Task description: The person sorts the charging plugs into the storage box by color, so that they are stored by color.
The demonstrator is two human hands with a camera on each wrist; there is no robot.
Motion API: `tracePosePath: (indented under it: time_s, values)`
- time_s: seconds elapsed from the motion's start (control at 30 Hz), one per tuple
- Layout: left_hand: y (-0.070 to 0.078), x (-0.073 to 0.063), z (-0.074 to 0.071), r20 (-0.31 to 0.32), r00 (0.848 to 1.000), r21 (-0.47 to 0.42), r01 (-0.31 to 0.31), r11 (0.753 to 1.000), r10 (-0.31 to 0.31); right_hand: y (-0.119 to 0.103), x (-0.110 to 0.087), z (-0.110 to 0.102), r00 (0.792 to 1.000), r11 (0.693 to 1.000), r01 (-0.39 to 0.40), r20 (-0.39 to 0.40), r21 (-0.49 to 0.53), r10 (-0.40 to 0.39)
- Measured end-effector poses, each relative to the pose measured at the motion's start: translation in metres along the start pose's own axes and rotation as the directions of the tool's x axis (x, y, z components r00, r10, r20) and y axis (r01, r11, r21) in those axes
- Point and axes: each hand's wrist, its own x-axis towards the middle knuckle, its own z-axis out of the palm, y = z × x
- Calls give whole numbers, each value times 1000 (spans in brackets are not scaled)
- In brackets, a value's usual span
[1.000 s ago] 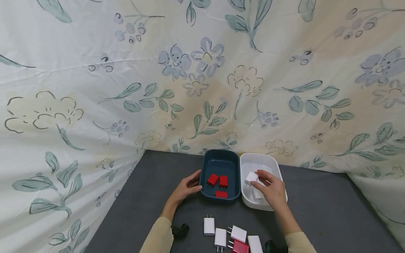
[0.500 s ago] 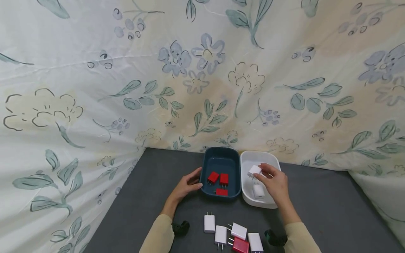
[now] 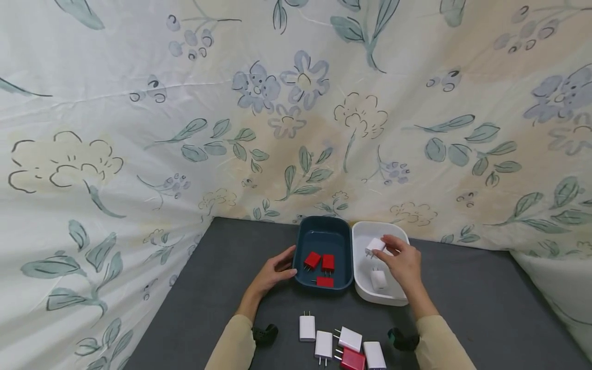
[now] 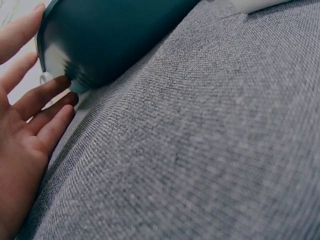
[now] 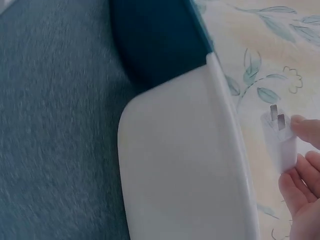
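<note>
My right hand [image 3: 404, 263] pinches a white plug-in charger [image 3: 375, 244] over the white bin [image 3: 363, 272]. In the right wrist view the charger [image 5: 281, 147] shows two flat prongs, clear of the bin wall [image 5: 185, 165]. Another white charger [image 3: 378, 280] lies inside that bin. My left hand [image 3: 273, 271] touches the left side of the dark blue bin [image 3: 324, 237], its fingers fairly straight. In the left wrist view the fingers [image 4: 42, 97] are spread against the bin's wall [image 4: 110, 40]. Several red chargers [image 3: 328, 263] lie in the blue bin.
In front of the bins, several white chargers [image 3: 307, 328] and one red charger [image 3: 352, 358] lie on the dark grey cloth [image 3: 467, 303]. A floral curtain [image 3: 296, 128] hangs right behind the bins. Each wrist carries a black strap device [image 3: 265, 335].
My right hand has shifted a little up and right with the pinched charger, uncovering the other white charger in the bin. My left hand stays at the blue bin.
</note>
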Motion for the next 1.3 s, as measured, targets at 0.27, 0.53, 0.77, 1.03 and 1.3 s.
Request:
tracePosePath:
  time_s: [0.27,0.53,0.77,1.03,1.3]
  values:
    - [-10,1,1,-30,999,16,-23,1000,23,1,5,0,1000,1000,10,-10,-28,-11]
    - [-26,4,0,-49,999,-2,-11,1000,11,2,5,-1,988,996,-17,-151,93,31]
    - [-25,5,0,-63,998,12,-16,1000,17,6,2,-2,985,997,-12,-173,78,25]
    - [-26,5,1,-56,998,2,-4,1000,4,9,-2,-1,987,998,-5,-158,67,15]
    - [-25,4,1,-51,999,5,-12,1000,12,2,-10,-1,995,998,6,-101,63,0]
